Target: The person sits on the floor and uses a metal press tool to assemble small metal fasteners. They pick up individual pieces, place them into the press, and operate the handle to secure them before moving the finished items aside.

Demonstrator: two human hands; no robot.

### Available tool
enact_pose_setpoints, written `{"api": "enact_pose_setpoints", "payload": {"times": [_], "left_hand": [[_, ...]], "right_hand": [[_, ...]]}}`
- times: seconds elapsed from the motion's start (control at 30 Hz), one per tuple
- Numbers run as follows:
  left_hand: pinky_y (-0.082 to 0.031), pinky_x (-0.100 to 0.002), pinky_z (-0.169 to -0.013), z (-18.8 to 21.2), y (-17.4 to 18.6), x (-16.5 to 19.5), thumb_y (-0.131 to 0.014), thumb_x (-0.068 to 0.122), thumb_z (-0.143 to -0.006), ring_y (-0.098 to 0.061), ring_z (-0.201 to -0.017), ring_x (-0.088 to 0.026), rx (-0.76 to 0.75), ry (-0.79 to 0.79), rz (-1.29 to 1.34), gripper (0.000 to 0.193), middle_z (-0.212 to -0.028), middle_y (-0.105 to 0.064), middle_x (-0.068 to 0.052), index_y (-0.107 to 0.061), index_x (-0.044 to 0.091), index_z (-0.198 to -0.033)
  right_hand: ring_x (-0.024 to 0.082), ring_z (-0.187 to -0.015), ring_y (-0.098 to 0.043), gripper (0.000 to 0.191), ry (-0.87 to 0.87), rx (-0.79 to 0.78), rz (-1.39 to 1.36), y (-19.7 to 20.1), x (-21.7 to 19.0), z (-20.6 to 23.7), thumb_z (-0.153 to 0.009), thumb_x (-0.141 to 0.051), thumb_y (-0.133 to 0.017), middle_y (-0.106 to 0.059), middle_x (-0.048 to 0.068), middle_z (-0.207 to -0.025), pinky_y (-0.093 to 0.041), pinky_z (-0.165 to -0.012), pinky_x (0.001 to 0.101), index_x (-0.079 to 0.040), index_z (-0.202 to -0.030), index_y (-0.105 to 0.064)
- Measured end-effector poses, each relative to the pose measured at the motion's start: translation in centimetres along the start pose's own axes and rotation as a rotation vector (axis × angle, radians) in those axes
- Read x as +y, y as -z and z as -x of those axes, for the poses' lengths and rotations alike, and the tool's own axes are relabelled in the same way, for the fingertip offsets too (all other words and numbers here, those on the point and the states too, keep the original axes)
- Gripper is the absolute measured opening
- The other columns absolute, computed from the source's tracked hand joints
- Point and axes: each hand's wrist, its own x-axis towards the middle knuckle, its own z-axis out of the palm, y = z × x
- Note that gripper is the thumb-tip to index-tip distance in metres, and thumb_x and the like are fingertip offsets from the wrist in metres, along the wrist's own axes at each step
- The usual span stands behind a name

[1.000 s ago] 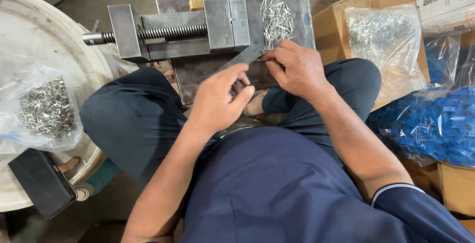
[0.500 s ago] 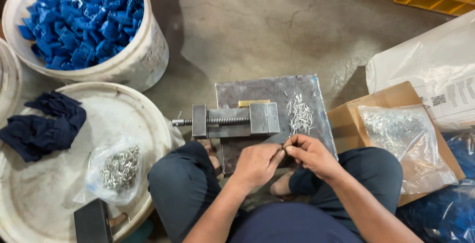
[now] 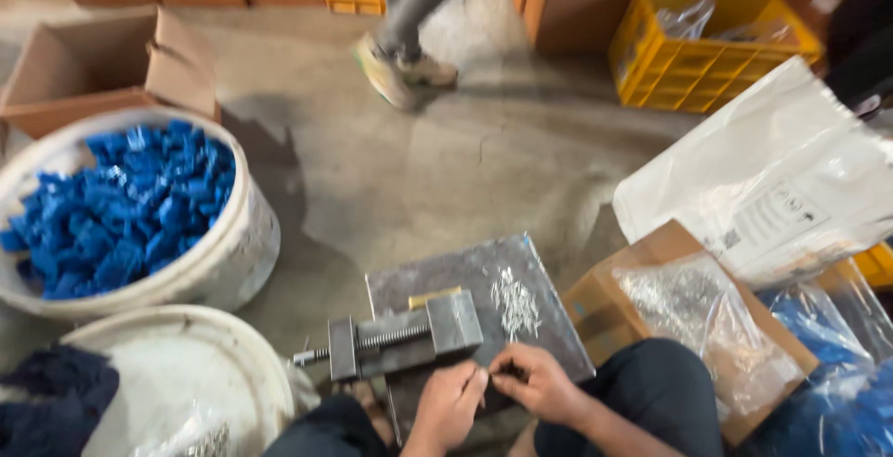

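Now the view has swung upward since the earlier frames, so the hands sit low at the bottom edge and far more floor shows. The left hand [image 3: 450, 405] and right hand [image 3: 538, 384] meet fingertip to fingertip over the near edge of the grey metal plate [image 3: 419, 290], both curled and pinching something too small and blurred to tell. Just left of them the steel vise [image 3: 402, 338] lies on the plate, and a heap of small metal pins [image 3: 514, 303] lies just beyond the right hand. A white bucket of blue plastic parts [image 3: 126, 206] stands well to the left, a clear bag of metal pieces [image 3: 702, 313] in a cardboard box to the right. Another person's legs [image 3: 409, 20] cross the concrete floor at the top.
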Motion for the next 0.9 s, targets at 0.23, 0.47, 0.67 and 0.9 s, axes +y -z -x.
{"api": "enact_pose_setpoints", "payload": {"times": [0.23, 0.47, 0.67, 0.9], "left_hand": [[-0.052, -0.040, -0.060, 0.3, -0.6, 1.1, -0.069, 0.024, -0.090, -0.069, -0.065, -0.031, 0.133, -0.064, -0.155, 0.017, -0.069, -0.068, -0.015, -0.070, 0.007, -0.089], [-0.053, -0.046, -0.064, 1.0, -0.6, -1.0, -0.066, 0.018, -0.092, -0.067, -0.077, -0.041, 0.121, -0.248, -0.207, 0.014, -0.084, -0.070, -0.020, -0.067, 0.004, -0.091], [-0.046, -0.046, -0.060, 1.6, 0.1, -1.4, -0.067, 0.024, -0.096, -0.062, -0.070, -0.039, 0.123, -0.174, -0.151, 0.025, -0.074, -0.063, -0.019, -0.061, 0.002, -0.085], [-0.049, -0.037, -0.060, 1.4, 1.2, 0.6, -0.068, 0.024, -0.093, -0.064, -0.062, -0.027, 0.057, -0.044, 0.005, 0.020, -0.072, -0.067, -0.013, -0.069, 0.004, -0.091]], "right_hand": [[0.010, -0.066, -0.053, 0.010, -0.286, -0.023, -0.252, 0.3, -0.8, -0.4, -0.093, -0.012, -0.072, -0.062, 0.000, -0.076, -0.044, -0.059, 0.0277, -0.003, -0.098, -0.070], [0.008, -0.081, -0.066, 0.019, -0.237, 0.111, -0.114, -0.7, 0.1, 0.6, -0.091, -0.020, -0.074, -0.071, -0.001, -0.089, -0.058, -0.073, 0.0283, -0.005, -0.103, -0.070], [0.009, -0.079, -0.063, 0.010, -0.011, 0.221, 0.025, 0.9, -3.0, -1.9, -0.099, -0.009, -0.073, -0.069, 0.002, -0.092, -0.053, -0.071, 0.0278, -0.002, -0.104, -0.069], [0.022, -0.083, -0.068, 0.009, 0.308, 0.110, 0.417, 1.4, -8.2, -7.9, -0.099, -0.007, -0.074, -0.070, 0.010, -0.099, -0.054, -0.071, 0.0304, -0.003, -0.105, -0.070]]}}
